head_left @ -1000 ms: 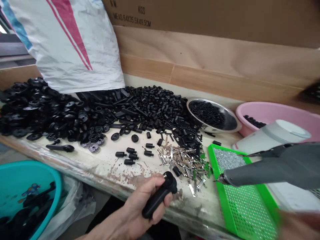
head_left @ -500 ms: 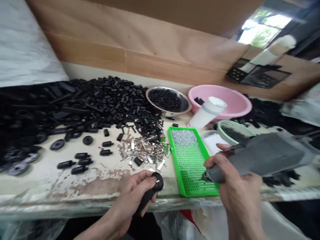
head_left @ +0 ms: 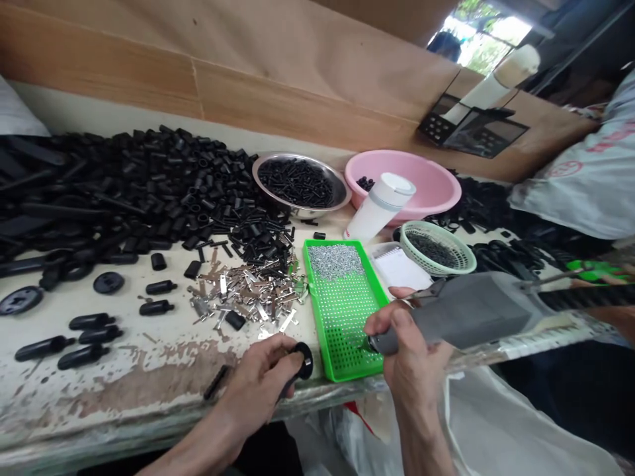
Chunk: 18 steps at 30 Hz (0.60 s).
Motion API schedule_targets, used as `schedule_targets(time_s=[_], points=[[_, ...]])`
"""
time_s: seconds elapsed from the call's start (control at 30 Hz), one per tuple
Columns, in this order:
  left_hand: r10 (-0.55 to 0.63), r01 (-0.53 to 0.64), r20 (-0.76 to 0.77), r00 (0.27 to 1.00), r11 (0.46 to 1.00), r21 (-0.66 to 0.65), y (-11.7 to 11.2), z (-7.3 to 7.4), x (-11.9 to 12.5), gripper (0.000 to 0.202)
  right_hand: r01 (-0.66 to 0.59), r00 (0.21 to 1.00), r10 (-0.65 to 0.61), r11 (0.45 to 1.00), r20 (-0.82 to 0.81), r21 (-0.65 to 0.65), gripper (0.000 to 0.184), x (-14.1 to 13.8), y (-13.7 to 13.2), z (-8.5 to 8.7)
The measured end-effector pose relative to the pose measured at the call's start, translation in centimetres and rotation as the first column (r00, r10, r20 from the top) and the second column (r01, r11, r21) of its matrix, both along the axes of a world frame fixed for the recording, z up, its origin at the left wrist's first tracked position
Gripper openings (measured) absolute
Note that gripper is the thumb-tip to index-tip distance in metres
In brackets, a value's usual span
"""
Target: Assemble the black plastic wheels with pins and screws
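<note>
The left hand is closed around a black handle, and the right hand grips a grey power screwdriver just beside the green tray.

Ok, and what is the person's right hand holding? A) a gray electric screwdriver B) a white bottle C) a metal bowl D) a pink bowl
A. The right hand is wrapped around the gray electric screwdriver, with its tip over the green tray.
</note>
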<state>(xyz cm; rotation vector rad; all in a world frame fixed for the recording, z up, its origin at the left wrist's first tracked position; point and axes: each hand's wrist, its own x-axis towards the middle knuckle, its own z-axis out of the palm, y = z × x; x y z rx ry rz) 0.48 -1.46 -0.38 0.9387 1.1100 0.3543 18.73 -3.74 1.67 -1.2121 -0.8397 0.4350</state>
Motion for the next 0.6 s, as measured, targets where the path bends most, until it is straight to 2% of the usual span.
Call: schedule_targets(time_s=[0.27,0.43,0.6], points=[[-0.029,0.029,-0.018,0.999,1.000,0.009,0.1,-0.2,0.0,0.035,0.045,0.999,-0.044,0.998,0.018,-0.053,0.028,0.0,0.1,-0.5],[-0.057,0.057,-0.027,0.998,0.998,0.007,0.2,-0.8,0.0,0.036,0.029,0.999,-0.028,0.999,0.019,-0.033,0.028,-0.1,0.2,-0.6],[-0.062,0.062,-0.037,0.997,0.998,-0.014,0.3,-0.3,0.0,0.033,-0.022,0.999,0.023,1.000,-0.023,0.016,0.024,-0.1,0.2,0.6]])
